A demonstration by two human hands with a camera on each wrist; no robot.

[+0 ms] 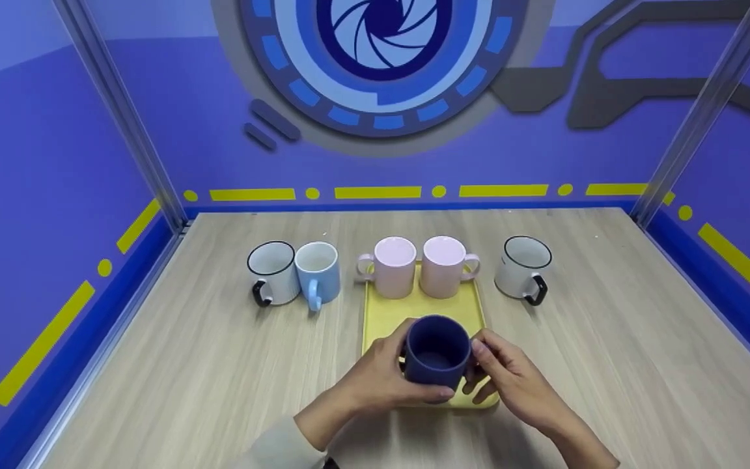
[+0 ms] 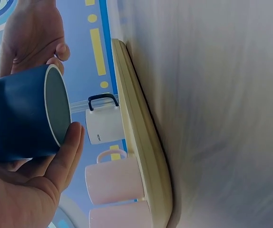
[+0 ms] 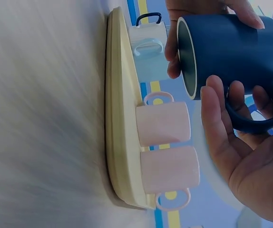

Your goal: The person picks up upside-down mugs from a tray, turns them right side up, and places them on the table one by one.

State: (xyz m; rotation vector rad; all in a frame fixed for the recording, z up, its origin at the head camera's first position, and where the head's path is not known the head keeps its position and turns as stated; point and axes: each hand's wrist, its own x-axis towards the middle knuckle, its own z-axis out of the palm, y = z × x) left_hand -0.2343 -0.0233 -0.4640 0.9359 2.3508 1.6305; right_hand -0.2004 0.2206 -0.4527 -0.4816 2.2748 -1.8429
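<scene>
Pale wood-grain table (image 1: 219, 391) below the grip: left hand (image 1: 378, 378) wraps the navy cylindrical ceramic-looking mug (image 1: 437, 355), right hand (image 1: 515, 381) pinches its looped handle (image 3: 253, 126), above the yellow rectangular plastic-looking tray (image 1: 385, 319); steadiest held upright.

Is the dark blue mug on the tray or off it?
Off it: both wrist views show a gap between the dark blue mug and the yellow tray.
</scene>
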